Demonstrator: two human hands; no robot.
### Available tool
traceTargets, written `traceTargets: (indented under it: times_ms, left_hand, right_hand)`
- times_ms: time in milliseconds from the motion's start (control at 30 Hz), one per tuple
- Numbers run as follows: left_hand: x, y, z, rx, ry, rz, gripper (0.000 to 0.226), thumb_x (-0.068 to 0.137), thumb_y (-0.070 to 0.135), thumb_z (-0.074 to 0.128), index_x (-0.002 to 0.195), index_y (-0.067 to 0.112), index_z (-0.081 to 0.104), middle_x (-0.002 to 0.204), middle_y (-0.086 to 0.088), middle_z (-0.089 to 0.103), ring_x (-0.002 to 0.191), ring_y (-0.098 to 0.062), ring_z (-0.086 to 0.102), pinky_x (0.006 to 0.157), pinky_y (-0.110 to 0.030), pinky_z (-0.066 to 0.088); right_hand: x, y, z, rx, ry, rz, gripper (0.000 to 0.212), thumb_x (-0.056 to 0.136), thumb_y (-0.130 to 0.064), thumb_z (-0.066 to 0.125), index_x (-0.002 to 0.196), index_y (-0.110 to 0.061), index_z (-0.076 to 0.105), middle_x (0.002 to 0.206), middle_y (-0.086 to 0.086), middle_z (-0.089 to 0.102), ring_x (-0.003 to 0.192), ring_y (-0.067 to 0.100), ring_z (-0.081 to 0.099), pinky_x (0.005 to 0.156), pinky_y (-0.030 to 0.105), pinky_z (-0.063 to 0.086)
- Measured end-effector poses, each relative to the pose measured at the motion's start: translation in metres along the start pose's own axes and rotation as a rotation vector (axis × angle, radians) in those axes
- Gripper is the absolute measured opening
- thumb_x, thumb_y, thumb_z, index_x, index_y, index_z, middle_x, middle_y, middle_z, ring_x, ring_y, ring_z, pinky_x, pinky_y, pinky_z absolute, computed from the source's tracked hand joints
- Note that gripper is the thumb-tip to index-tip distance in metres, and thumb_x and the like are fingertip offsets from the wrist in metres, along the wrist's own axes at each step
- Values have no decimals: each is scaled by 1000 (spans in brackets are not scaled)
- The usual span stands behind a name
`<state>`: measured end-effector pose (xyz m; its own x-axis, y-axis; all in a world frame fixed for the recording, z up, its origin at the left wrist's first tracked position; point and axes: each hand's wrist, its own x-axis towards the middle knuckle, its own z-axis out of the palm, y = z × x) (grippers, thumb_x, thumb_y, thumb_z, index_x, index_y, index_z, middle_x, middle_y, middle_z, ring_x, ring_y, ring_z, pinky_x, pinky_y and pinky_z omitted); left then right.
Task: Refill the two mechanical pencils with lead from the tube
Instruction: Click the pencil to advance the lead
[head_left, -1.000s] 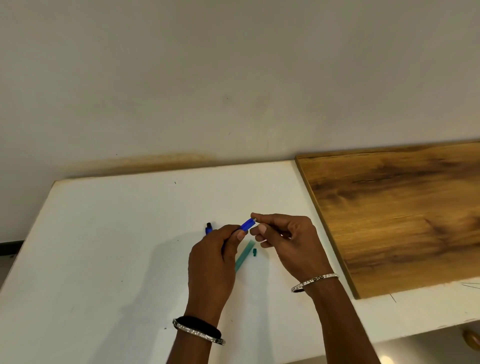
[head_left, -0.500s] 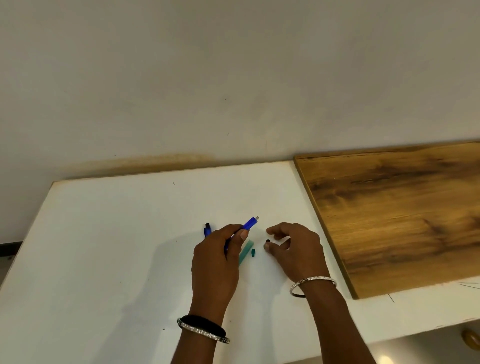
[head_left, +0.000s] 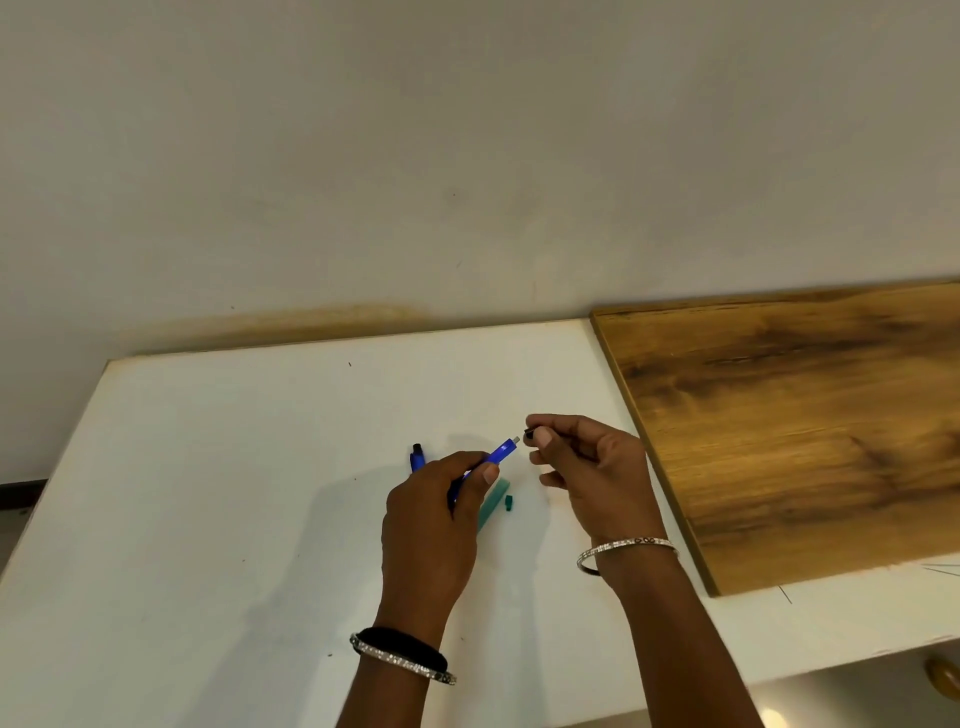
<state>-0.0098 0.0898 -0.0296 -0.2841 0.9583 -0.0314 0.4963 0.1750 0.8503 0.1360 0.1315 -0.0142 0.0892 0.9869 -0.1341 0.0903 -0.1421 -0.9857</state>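
Head view, looking forward and down at a white desk (head_left: 218, 467) set against a plain wall. Left hand (head_left: 428, 525): clenched around the lower barrel of a blue pencil (head_left: 500, 453), which it holds clear of the desk. The pencil's long axis slants up and to the right, and its open silver end points at the right hand (head_left: 589, 467). Right hand: raised just beside that end, thumb and forefinger pinched on a small dark piece (head_left: 530, 432), probably the pencil's cap or eraser plug; it is too small to tell which. The piece lies directly to the right of the open end, nearly in line with the barrel and a little apart from it, so the right hand is the nearer one for any move at that opening.

A second blue pencil (head_left: 417, 456) lies on the desk behind the left hand, mostly hidden. A green lead tube (head_left: 493, 503) lies on the desk under the left thumb, with its small green cap (head_left: 508, 502) just beside it. A wooden board (head_left: 810, 431) rests on the desk to the right, well apart from the work.

Both wrists are bent inward, with forearms entering from the lower edge. Whether lead is already in the barrel cannot be told.
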Motion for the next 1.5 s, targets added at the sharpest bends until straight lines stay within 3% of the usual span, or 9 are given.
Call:
traceTargets:
  times_ms: [467,633,833,967,1133,1233,1367,1500]
  left_hand:
    - [0,1,-2,23,-17,6,32,88,47,55,111,30,70,84,18,65,76,-5,63,65,-6,37]
    - [-1,5,-3,-5,-13,17,46,81,58,44,107,31,71,77,21,63,73,-2,63,63,-6,36]
    - [-2,11,-2,-85,-77,18,20,91,42,54,101,37,71,67,21,65,66,7,60,61,-3,42]
    - [-3,16,-2,-165,-165,2,21,91,42,54,100,33,71,67,12,70,55,2,61,56,-4,45]
    - [-1,15,-10,-303,-354,-52,21,88,36,62,102,25,74,78,7,77,56,-4,65,52,-6,45]
    - [-2,17,-13,-345,-566,-65,23,90,34,61,110,32,71,91,10,78,70,-7,71,58,-10,47]
    - [-5,17,-19,-450,-789,-98,31,94,21,57,123,28,64,111,7,74,94,-14,73,74,-23,51]
    - [-4,16,-25,-539,-845,-91,34,95,16,55,129,21,60,120,4,70,106,-18,69,82,-23,54]
  right_hand:
    - [-2,4,2,-128,-83,-40,15,87,-17,68,99,-24,74,90,-5,75,82,15,71,62,21,58]
    - [-3,0,1,-123,-111,-49,18,86,-14,69,98,-25,75,88,-5,75,80,14,71,62,22,58]
    - [-5,-4,9,121,-179,135,18,86,-21,68,103,-23,75,94,4,75,83,19,72,67,27,57]
    - [-5,-6,10,134,-115,85,16,90,-24,62,93,-16,76,94,7,75,87,23,70,72,31,59]
    - [0,-11,-3,764,39,164,21,97,-26,50,89,-10,60,79,11,69,78,27,71,73,37,61]
    - [1,-12,-10,1075,51,248,30,97,-39,46,81,-14,55,63,1,49,54,14,52,59,29,53]
    - [1,-10,-21,1271,-5,287,43,97,-44,36,66,-16,46,46,-6,30,39,9,21,40,22,24]
    - [-3,-7,-26,1373,29,291,38,94,-34,33,62,-16,42,40,-5,25,41,10,10,36,22,19]
